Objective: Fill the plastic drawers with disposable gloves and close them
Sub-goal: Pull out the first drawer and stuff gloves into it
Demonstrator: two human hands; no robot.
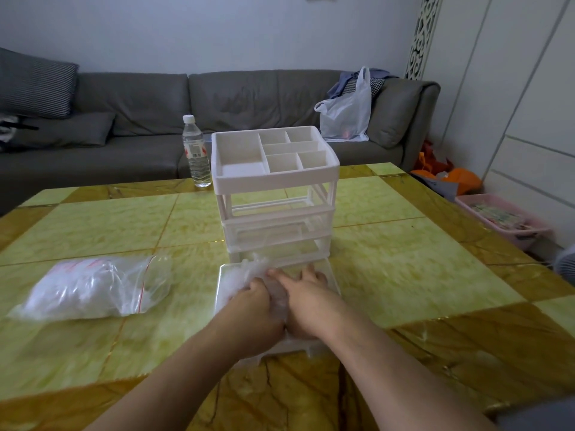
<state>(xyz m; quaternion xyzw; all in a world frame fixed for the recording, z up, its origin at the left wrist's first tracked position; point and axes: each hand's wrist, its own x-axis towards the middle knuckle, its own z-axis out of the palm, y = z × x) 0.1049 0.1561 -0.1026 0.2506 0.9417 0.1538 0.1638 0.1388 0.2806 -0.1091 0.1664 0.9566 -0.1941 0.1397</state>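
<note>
Gloves (pixel 249 276), thin and see-through, were being pressed down into the pulled-out bottom drawer (pixel 332 283) by both hands. The left hand (pixel 253 309) was curled round the bunch and held it. The right hand (pixel 303 298) was laid flat beside it, with its fingers (pixel 311 273) spread out toward the back of the drawer and nothing gripped in them. The two hands were touching.

Some trouble could be guessed from here. Part of the bunch was puffed up above the drawer's back edge, just at the opening of the white drawer unit (pixel 273 178). If the drawer were pushed in like that, gloves could be caught in the gap and the drawer could be jammed. The drawer was pulled far out, so it could be tipped or slid off if it were pressed too hard. The unit looked light and could be shoved back along the smooth top.

The two upper drawer slots could be seen through, and no gloves were seen in them. A zip bag of gloves (pixel 90 289) was lying to the left on the table (pixel 420 275), which was shiny yellow-green stone with brown lines. A water bottle (pixel 196 150) was stood behind the unit. Beyond it a grey sofa (pixel 186 104) was seen, with a white plastic bag (pixel 348 113) on it. A pink basket (pixel 504 222) was set on the floor at the right.
</note>
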